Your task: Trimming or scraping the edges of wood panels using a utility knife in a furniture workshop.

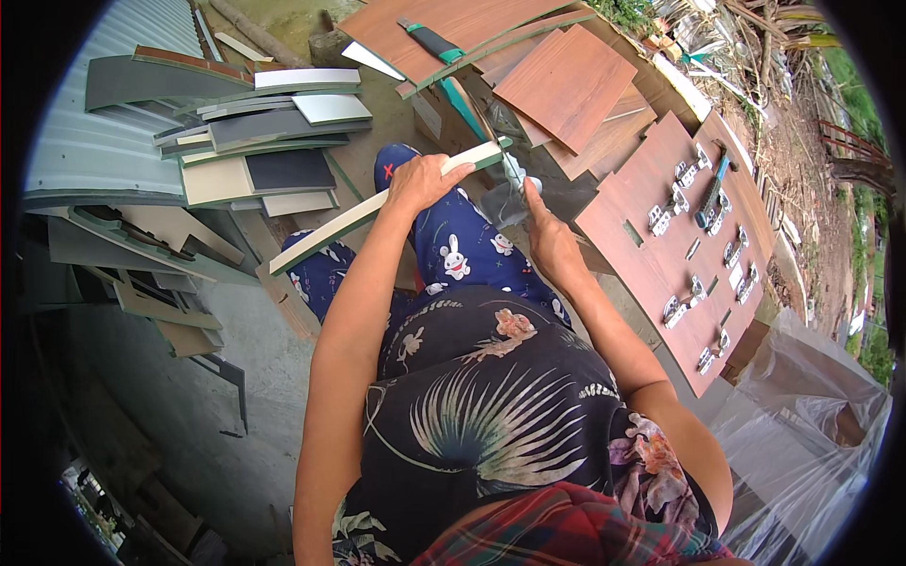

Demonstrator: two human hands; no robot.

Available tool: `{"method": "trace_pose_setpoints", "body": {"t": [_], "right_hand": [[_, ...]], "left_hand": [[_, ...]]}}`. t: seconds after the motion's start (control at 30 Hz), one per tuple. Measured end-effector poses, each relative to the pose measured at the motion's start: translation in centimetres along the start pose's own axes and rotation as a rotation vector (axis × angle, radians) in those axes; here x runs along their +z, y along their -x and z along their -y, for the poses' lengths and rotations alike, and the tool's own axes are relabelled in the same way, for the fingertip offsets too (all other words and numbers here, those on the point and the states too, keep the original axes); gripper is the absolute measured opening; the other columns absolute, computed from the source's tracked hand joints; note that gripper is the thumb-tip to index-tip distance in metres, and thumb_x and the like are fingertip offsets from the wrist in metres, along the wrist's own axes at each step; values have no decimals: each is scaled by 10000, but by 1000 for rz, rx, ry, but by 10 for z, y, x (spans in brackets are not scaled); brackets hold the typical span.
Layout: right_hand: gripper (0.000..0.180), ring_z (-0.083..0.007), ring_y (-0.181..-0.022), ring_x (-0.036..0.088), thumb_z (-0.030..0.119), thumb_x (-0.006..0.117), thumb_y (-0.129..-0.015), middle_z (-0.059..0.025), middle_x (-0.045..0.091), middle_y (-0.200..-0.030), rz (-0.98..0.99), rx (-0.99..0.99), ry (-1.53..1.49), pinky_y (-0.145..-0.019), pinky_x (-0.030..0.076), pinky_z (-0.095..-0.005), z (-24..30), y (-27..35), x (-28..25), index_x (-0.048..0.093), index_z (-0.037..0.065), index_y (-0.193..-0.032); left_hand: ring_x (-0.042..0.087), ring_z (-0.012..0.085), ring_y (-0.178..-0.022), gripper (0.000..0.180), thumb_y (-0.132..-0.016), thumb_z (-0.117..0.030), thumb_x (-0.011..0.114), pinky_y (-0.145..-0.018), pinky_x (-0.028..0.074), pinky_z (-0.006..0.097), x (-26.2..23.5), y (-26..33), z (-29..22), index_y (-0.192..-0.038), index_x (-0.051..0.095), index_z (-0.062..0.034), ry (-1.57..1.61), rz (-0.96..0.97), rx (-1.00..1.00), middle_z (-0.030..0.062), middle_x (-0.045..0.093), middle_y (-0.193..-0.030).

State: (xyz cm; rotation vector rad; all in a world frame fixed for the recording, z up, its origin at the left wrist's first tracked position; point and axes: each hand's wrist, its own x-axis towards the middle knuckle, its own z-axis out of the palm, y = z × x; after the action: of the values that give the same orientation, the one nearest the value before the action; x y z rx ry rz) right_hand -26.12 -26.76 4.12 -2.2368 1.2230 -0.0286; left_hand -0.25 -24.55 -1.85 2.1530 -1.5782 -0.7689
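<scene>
My left hand (422,181) is closed over a long, narrow strip of board (330,234), cream on its face and green along the cut edge. The strip slants across my raised knee, its far end pointing up and to the right. At that end, my right hand (550,231) grips a thin-bladed tool with a pale handle (513,172). Its narrow blade crosses or touches the strip's tip; the exact contact is too small to make out. Blue rabbit-print trousers (453,255) cover my legs under the strip.
Offcut boards (274,132) are piled at the left beside corrugated metal sheeting (104,141). A brown panel (613,212) on the right carries several metal hinges (678,311) and a hammer (714,193). Brown boards (566,85) lie ahead, a black-and-teal handled tool (432,42) on one. Plastic sheeting (802,424) hangs lower right.
</scene>
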Motion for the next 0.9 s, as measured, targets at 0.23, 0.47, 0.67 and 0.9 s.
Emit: {"method": "trace_pose_setpoints", "body": {"t": [0.23, 0.47, 0.67, 0.9], "right_hand": [[777, -482, -950, 662, -70, 439, -848, -363, 647, -1022, -20, 24, 6, -826, 507, -537, 8, -24, 1, 257, 159, -1568], [789, -485, -964, 659, -66, 450, -840, -360, 648, -1029, -11, 33, 3, -834, 508, -544, 9, -40, 6, 257, 168, -1568], [762, -493, -903, 658, -42, 470, -891, -359, 654, -967, -41, -13, 3, -808, 491, -560, -7, 12, 3, 230, 172, -1582], [806, -481, -941, 666, -81, 435, -832, -329, 665, -1021, -24, 58, 34, -811, 502, -558, 16, -52, 8, 230, 151, -1577]], "left_hand": [[680, 428, -852, 693, -911, -690, 503, -743, 517, 513, -4, -1, -5, -895, 704, -27, 10, 23, -5, 246, 702, -847], [687, 416, -866, 710, -901, -714, 500, -733, 526, 519, -2, 1, -3, -885, 707, -35, 19, 30, -9, 229, 710, -853], [666, 440, -844, 677, -913, -674, 515, -741, 504, 511, -2, -1, -3, -843, 673, -19, 9, 18, -18, 253, 687, -827], [667, 439, -836, 682, -911, -678, 514, -741, 504, 507, -3, 0, -5, -845, 678, -19, 3, 17, -13, 252, 687, -826]]}}
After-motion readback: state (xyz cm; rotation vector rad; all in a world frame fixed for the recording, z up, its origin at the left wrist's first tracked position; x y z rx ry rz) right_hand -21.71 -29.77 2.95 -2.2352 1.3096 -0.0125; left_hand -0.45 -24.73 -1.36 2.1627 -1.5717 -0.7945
